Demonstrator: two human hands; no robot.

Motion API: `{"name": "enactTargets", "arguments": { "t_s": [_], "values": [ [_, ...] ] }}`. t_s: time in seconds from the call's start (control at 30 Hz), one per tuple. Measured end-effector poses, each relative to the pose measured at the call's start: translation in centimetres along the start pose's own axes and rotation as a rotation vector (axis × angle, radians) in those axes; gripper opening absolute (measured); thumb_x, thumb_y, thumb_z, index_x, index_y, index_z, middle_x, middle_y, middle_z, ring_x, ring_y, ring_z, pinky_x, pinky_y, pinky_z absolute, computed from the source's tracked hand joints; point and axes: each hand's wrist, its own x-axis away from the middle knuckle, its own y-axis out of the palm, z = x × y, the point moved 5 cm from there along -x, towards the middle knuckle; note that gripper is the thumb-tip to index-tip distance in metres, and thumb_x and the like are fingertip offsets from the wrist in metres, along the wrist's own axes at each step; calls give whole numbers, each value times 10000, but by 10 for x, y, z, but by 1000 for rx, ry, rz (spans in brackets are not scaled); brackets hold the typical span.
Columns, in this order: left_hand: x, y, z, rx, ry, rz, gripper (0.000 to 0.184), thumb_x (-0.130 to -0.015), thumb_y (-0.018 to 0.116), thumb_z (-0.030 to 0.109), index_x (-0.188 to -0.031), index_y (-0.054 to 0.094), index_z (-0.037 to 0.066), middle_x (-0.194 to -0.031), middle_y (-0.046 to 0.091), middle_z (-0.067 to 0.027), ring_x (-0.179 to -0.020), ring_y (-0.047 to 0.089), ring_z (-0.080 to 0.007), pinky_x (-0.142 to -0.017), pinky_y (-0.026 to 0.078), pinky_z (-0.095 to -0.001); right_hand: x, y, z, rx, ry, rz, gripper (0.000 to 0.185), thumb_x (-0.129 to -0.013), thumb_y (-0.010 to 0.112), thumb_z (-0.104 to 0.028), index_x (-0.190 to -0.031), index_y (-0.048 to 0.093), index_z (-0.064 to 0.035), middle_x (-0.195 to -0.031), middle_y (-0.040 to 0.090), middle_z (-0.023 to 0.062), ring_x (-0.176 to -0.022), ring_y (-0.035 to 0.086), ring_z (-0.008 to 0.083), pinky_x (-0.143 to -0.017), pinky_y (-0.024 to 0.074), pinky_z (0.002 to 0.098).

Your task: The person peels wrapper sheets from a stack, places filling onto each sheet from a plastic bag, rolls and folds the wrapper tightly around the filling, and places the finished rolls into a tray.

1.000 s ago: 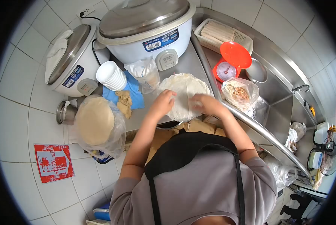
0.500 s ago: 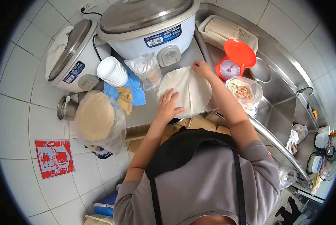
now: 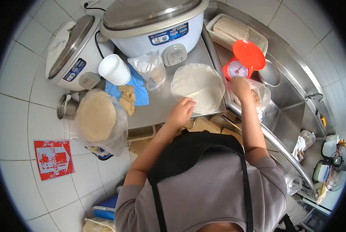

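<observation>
A thin round pale wrapper sheet (image 3: 198,83) lies on the steel counter, with a second half-round piece over its lower part. My left hand (image 3: 181,112) is at the wrapper's lower left edge, fingers curled and pressed together on it. My right hand (image 3: 240,89) is over the mouth of a clear plastic bag (image 3: 262,92) with chunky filling inside; its fingers are hidden. Right behind that hand stands a red kitchen scale (image 3: 238,69) with a red pan. To the left, a stack of round wrappers (image 3: 96,116) rests on plastic.
Two rice cookers (image 3: 157,33) stand at the back. White cups (image 3: 114,70) and a brown cloth (image 3: 127,98) lie on a blue cloth (image 3: 141,92), beside a plastic bag (image 3: 149,69). A basket of rolls (image 3: 234,31) and a metal bowl (image 3: 269,73) sit by the sink (image 3: 289,112).
My right hand has left the wrapper's far edge and moved right to the filling bag. My left hand has gone from lying flat to curled at the lower edge.
</observation>
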Motion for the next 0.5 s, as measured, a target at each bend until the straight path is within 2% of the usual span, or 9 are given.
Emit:
{"name": "enactTargets", "arguments": {
  "t_s": [0.1,0.17,0.27,0.37,0.43,0.5],
  "values": [
    [-3,16,16,-89,95,-96,181,-801,626,171,-918,647,35,-1044,570,-117,-987,525,-287,-873,416,-389,-14,-16,-25,-142,-216,153,217,-790,573,-180,-894,653,-8,-836,634,226,-820,613,380,-748,479,456],
    [-3,17,16,-156,112,-155,168,-804,627,195,-869,653,42,-1017,578,-109,-973,528,-285,-867,416,-391,-45,15,-45,-376,-577,162,170,-776,570,-117,-905,655,-48,-915,638,160,-887,599,334,-773,470,423],
    [-5,-12,-6,-259,78,-199,164,-806,624,209,-814,652,48,-955,598,-90,-936,537,-286,-856,413,-394,-57,45,-61,-281,-929,95,143,-757,579,-83,-879,652,-64,-994,620,107,-970,572,292,-810,458,393],
    [-9,-52,-30,-565,-7,-89,186,-802,614,241,-779,652,60,-901,609,-60,-914,534,-271,-861,385,-406,-41,49,-54,-41,-685,131,151,-758,584,-117,-880,662,-76,-1042,609,100,-1019,562,254,-833,454,378],
    [-7,-62,-34,-606,-67,-45,187,-804,616,231,-808,650,47,-930,605,-75,-913,539,-289,-845,395,-413,-12,56,-53,183,-547,96,155,-762,592,-167,-864,660,-74,-989,617,116,-979,574,248,-813,466,381],
    [-9,-63,-33,-595,-114,21,206,-803,619,234,-841,644,33,-954,599,-87,-922,540,-297,-835,400,-419,23,51,-55,217,-363,-168,182,-754,612,-225,-838,652,-69,-928,613,119,-958,573,248,-792,474,378]
  ]
}}
